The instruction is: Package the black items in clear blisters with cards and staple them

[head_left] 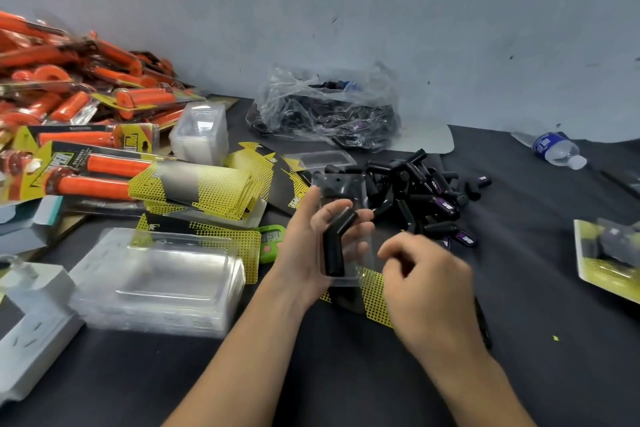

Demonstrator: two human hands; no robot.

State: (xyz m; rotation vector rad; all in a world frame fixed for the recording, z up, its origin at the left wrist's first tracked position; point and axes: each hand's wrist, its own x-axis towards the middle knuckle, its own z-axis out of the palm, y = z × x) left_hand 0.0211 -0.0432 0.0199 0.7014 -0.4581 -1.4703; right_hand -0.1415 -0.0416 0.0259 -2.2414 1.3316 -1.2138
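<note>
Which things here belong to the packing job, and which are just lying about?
Job: left hand, its clear blister and bent black tube; loose black tubes; yellow cards; blister stack.
Lying about: water bottle; orange grip packs; green digital device.

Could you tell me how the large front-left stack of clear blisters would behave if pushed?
The stack of clear blisters looks thin and glossy, so probably light and slippery. Its layers seem loosely nested, so a push may fan them apart.
</note>
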